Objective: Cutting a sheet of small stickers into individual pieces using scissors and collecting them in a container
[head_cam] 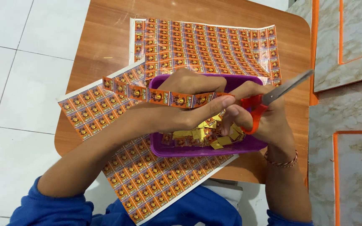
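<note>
My left hand pinches a long strip of small orange printed labels, holding it level above a purple tray. My right hand grips scissors with orange handles; the grey blades point up and right, away from the strip's right end. The strip's end meets my right fingers near the scissor handles. Cut label pieces, showing yellow backs, lie in the tray under both hands.
A large sheet of the same orange labels lies at the back of the small wooden table. Another sheet hangs over the front edge toward my lap. White tiled floor is on the left, marbled floor with orange lines on the right.
</note>
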